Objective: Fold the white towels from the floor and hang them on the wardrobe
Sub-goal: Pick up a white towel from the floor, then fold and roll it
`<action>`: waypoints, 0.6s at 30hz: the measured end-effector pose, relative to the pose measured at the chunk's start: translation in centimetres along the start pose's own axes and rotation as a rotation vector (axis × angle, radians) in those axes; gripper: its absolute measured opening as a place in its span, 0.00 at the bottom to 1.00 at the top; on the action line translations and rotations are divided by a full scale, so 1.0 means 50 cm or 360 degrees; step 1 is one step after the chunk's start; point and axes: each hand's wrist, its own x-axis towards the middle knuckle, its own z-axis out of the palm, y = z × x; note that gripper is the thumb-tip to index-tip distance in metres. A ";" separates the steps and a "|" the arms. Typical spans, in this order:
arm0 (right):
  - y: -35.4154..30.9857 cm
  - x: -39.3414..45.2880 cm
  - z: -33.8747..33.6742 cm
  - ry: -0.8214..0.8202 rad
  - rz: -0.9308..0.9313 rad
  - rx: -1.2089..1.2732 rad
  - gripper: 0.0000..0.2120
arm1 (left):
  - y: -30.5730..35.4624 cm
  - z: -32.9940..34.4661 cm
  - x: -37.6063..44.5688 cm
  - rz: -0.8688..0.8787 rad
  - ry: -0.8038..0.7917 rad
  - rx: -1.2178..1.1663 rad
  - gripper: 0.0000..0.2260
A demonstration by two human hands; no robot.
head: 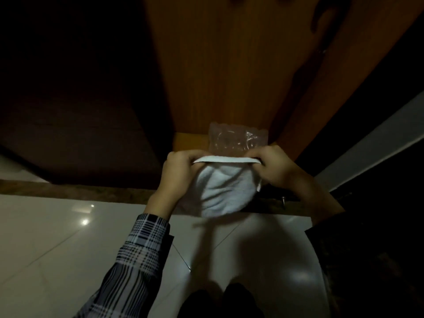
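Note:
A small white towel hangs between my two hands in front of the wooden wardrobe. My left hand grips the towel's top left corner and my right hand grips its top right corner. The top hem is stretched straight between them. The rest of the cloth sags below in a rounded fold. No other towels show on the floor.
A clear plastic packet lies on the wardrobe's low shelf just behind the towel. A dark open door panel stands at left. Glossy white floor tiles lie below, with a brown threshold strip.

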 end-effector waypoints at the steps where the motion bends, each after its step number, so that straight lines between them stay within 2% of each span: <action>1: -0.027 -0.016 -0.047 -0.0023 -0.0011 0.0132 0.09 | 0.038 -0.040 0.001 -0.0005 0.0015 0.0008 0.08; 4: -0.099 -0.060 -0.168 0.0107 -0.0066 0.0296 0.06 | 0.145 -0.155 0.006 -0.0041 0.0027 0.0061 0.08; 8: -0.189 -0.099 -0.295 0.0336 -0.0067 0.0382 0.06 | 0.245 -0.277 0.015 -0.0145 0.0022 0.0172 0.04; 12: -0.256 -0.152 -0.377 0.0703 0.0021 0.0478 0.07 | 0.321 -0.359 0.002 -0.0237 -0.0029 0.0226 0.03; 15: -0.265 -0.181 -0.403 0.0934 0.0106 0.0478 0.07 | 0.369 -0.387 -0.003 -0.0205 0.0037 -0.0018 0.06; 18: -0.264 -0.202 -0.420 0.1064 0.0211 0.0306 0.11 | 0.415 -0.397 -0.002 -0.0279 0.0252 -0.0356 0.06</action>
